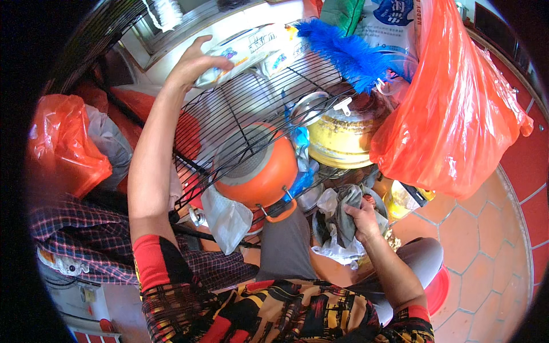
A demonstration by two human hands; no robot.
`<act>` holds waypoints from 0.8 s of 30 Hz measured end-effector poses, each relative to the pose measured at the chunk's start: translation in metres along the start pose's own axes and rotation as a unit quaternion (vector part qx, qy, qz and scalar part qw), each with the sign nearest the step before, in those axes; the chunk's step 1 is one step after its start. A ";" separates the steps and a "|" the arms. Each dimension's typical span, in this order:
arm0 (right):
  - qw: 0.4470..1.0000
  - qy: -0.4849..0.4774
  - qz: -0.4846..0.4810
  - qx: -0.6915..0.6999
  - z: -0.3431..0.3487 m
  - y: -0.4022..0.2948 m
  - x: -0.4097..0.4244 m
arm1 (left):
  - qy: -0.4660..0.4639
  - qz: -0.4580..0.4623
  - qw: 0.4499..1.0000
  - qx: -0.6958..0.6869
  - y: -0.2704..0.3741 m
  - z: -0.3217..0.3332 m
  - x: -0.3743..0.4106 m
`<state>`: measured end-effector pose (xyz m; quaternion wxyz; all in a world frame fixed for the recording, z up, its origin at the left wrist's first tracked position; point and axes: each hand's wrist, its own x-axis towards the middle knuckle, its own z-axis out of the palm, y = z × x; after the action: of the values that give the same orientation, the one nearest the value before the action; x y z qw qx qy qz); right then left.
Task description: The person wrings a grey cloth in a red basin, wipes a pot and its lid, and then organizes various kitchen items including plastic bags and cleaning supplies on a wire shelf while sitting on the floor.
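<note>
At the upper left my left hand (198, 62) is against the near end of a white printed plastic pack (248, 51) on the black wire rack (227, 100). Its thumb lies over the pack and another finger points away; whether it grips is unclear. Lower right, my right hand (364, 218) holds a crumpled dark grey cloth (348, 210). Beneath that cloth are a white plastic bag (343, 251) and a dark, partly hidden container (381, 206). Between my hands an upturned orange pot (266, 171) shows its grey base through the rack wires.
A large red plastic bag (454, 115) hangs at the right. By it are a blue feather duster (351, 53) and a yellow pot (339, 139). Another red bag (68, 145) and checked cloth (81, 236) are at left. A red stool or basin (438, 291) stands on the tiles.
</note>
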<state>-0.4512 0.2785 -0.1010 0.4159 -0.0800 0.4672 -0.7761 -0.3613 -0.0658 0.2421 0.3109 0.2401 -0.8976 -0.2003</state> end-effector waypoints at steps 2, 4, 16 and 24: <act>1.000 0.009 0.000 -0.021 -0.004 0.002 0.001 | -0.023 0.005 1.000 0.000 0.003 -0.008 -0.023; 0.999 0.017 0.003 -0.034 -0.001 0.003 0.000 | -0.039 -0.027 0.998 -0.052 0.016 -0.014 -0.054; 0.999 0.031 -0.006 -0.042 0.003 0.017 0.002 | -0.205 -0.045 0.977 -0.040 0.009 -0.030 -0.109; 0.998 0.015 0.013 -0.057 -0.005 0.020 0.004 | -0.112 -0.032 0.993 0.034 -0.012 0.025 0.021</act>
<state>-0.4449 0.2751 -0.1204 0.4139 -0.0861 0.5174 -0.7440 -0.3884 -0.0816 0.2279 0.1931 0.2553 -0.9248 -0.2055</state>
